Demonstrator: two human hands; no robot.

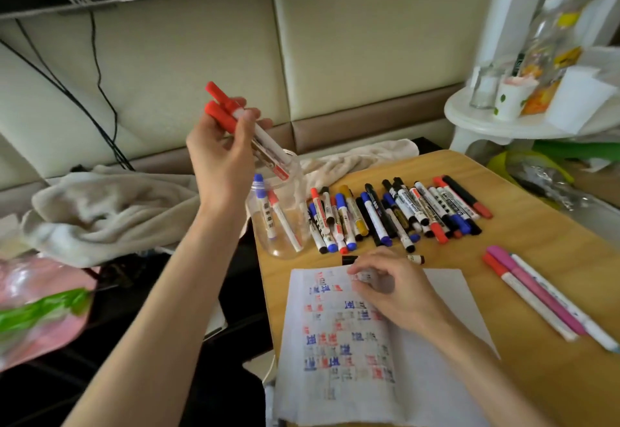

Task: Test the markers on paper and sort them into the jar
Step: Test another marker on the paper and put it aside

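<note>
My left hand (221,148) is raised above the clear plastic jar (285,245) and grips two red-capped white markers (235,118), their lower ends pointing into the jar's mouth. Inside the jar stand a blue-capped and a red-capped marker (268,212). My right hand (392,285) rests on the white test paper (335,376), fingers curled round a small marker whose black end (349,260) and other end stick out. The paper bears several red and blue scribbles. A row of several markers (396,215) lies on the wooden table (536,259) behind the paper.
Three thin pens (543,299), red, pink and white, lie at the table's right. A beige towel (110,212) is bunched left of the jar. A pink bag (40,309) sits lower left. A white side table (476,118) with cups stands at back right.
</note>
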